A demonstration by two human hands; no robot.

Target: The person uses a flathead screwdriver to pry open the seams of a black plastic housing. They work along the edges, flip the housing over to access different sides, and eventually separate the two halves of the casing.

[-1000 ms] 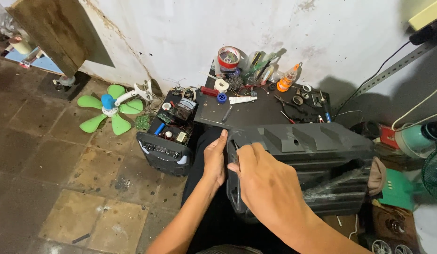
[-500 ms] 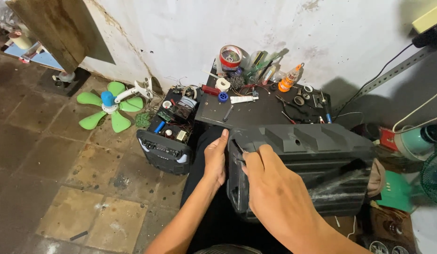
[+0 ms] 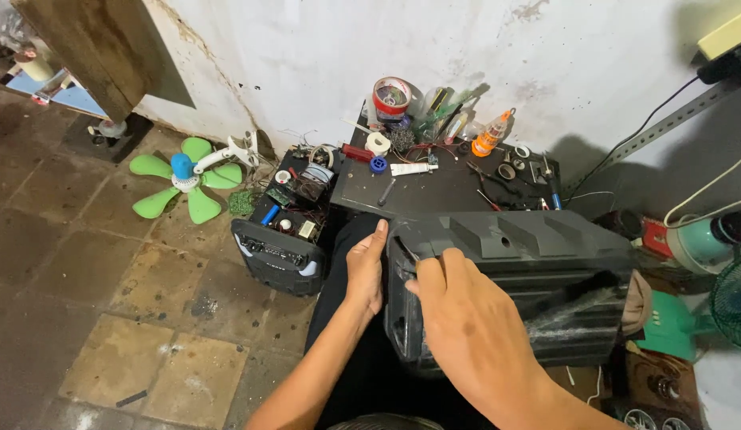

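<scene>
Dark grey plastic makes up the speaker case (image 3: 514, 279), a long box lying on its side across the person's lap, just in front of the near edge of the low black bench (image 3: 434, 187). Its long axis runs left to right, one end toward the left hand (image 3: 366, 267) and the other reaching out to the right. The upper face carries slanted raised ribs and a small hole; the near face is ribbed too.

That left hand lies flat and open against the left end of the case, fingers together and pointing up, gripping nothing. The right hand (image 3: 466, 318) rests on the top left corner, its fingers curled narrow around a thin dark tool (image 3: 407, 250) set against the edge; what kind of tool it is cannot be told, as most of it is hidden under the fingers.

An opened small speaker (image 3: 279, 243) stands on the floor at the bench's left edge, with a green fan blade (image 3: 183, 171) further left. Tape, bottles and small tools crowd the bench's far edge, too small to sort out. The case's lower right end is partly lost in shadow and clutter.
</scene>
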